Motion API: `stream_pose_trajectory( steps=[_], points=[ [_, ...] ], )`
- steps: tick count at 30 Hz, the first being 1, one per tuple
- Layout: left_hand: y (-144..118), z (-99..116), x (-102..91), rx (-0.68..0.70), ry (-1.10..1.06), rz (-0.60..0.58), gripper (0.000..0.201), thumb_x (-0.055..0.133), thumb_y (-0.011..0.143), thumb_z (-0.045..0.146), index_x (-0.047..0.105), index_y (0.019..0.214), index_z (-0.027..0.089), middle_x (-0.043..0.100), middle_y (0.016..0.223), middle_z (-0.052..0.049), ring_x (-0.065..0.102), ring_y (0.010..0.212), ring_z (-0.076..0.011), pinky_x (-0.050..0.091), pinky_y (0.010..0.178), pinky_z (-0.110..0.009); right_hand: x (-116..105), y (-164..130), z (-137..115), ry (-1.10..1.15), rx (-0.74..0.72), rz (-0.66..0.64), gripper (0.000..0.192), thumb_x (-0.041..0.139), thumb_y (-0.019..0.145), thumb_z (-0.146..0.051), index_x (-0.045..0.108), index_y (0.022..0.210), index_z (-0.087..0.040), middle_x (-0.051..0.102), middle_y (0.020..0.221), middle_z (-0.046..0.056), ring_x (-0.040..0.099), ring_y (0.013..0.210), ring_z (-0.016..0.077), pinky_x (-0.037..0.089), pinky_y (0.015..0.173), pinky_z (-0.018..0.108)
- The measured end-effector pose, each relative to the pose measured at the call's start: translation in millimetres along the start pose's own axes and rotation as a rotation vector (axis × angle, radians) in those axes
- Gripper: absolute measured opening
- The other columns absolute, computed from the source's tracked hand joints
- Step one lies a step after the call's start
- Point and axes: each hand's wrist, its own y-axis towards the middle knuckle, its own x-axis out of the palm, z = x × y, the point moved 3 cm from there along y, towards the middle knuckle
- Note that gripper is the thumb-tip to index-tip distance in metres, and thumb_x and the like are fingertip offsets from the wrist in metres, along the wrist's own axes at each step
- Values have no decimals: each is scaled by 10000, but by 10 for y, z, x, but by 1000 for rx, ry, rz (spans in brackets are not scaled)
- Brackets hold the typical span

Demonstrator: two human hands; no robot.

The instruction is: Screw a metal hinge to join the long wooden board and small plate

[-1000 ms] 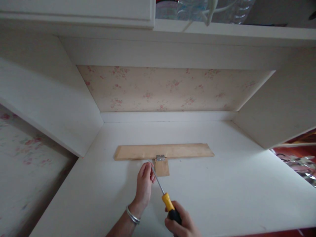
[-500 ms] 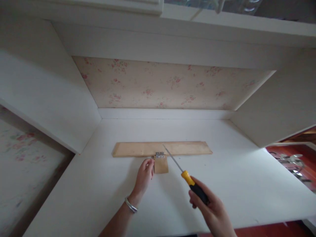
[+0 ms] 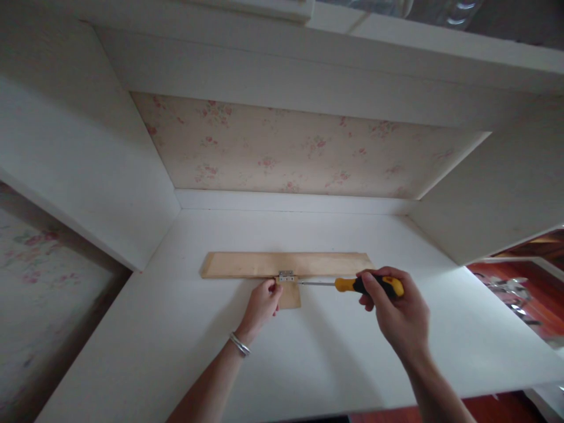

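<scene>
A long, thin wooden board (image 3: 247,264) lies across the white surface. A small metal hinge (image 3: 286,276) sits at its front edge, over the joint with a small wooden block (image 3: 291,296). My left hand (image 3: 263,301) has its fingertips pinched together at the block's left side, just below the hinge. Whatever is between those fingers is too small to make out. A yellow and black screwdriver (image 3: 346,285) is gripped in my right hand (image 3: 403,305). Its shaft lies nearly level, with the tip pointing left, close to the block's right edge.
White side panels (image 3: 88,141) stand left and right of the work surface (image 3: 343,352). Behind it is a floral-papered back wall (image 3: 273,147), with a shelf edge (image 3: 396,47) above. Metal items (image 3: 511,294) show beyond the right side.
My right hand has swung the screwdriver from pointing up and left above the hinge to nearly level at the block's right. My left fingertips have shifted right, over the block's edge.
</scene>
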Motion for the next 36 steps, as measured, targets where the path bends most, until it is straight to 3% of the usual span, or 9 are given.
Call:
stream_pose_trajectory(
  steps=[4, 11, 25, 31, 36],
  points=[
    [34, -11, -10, -40, -26, 5, 238, 556, 780, 394, 580, 727, 164, 526, 470, 24, 454, 361, -85, 254, 356, -173, 128, 119, -77, -161, -65, -81, 341, 650, 738, -441, 552, 941, -185, 652, 744, 28, 580, 478, 124, 469, 442, 249],
    [38, -1, -5, -100, -104, -5, 235, 555, 776, 390, 603, 764, 161, 522, 467, 27, 465, 362, -86, 232, 367, -182, 304, 269, -227, -391, -200, -209, 288, 587, 781, -468, 562, 908, -210, 653, 710, 20, 608, 559, 144, 462, 554, 263],
    [41, 4, 12, -66, -62, -10, 276, 499, 794, 420, 577, 743, 160, 442, 463, 45, 404, 369, -83, 259, 377, -198, 704, 537, -503, -529, -349, -494, 303, 467, 841, -509, 517, 909, -218, 574, 616, -16, 545, 550, 138, 363, 548, 243],
    [45, 1, 23, -67, -37, -7, 274, 470, 804, 419, 531, 725, 164, 425, 494, 51, 387, 386, -80, 249, 388, -200, 856, 470, -743, -615, -545, -700, 234, 446, 878, -404, 491, 1019, -224, 632, 893, 30, 569, 711, 155, 372, 630, 263],
    [78, -35, 23, -56, 6, -9, 248, 481, 800, 388, 514, 712, 158, 416, 537, 54, 349, 412, -62, 218, 422, -194, 926, 476, -876, -596, -636, -898, 241, 391, 907, -329, 471, 1108, -222, 587, 1109, 74, 577, 821, 154, 399, 714, 276]
  ],
)
